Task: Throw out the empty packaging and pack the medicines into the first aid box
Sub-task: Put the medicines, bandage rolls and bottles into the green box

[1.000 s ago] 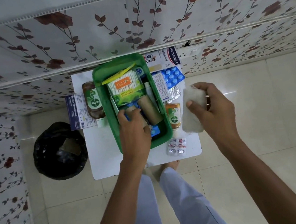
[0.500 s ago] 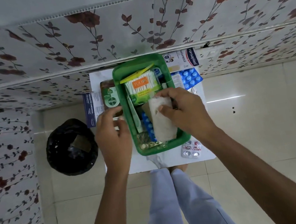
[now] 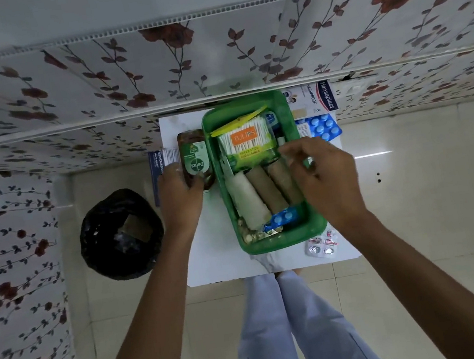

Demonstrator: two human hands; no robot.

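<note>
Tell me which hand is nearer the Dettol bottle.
Left. The left hand touches the Dettol bottle at its near end; the right hand is over the green box.

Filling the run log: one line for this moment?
left hand: on Dettol bottle | right hand: over green box | rolls: in box

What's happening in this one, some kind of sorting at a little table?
A person is packing first aid supplies into a green tray on a small white table. Three bandage rolls lie side by side in the tray below a cotton swab pack. The left hand is on a Dettol bottle beside the tray; the right hand hovers over the tray's right edge, fingers loose. Blister packs and a Hansaplast box wait outside.
</note>
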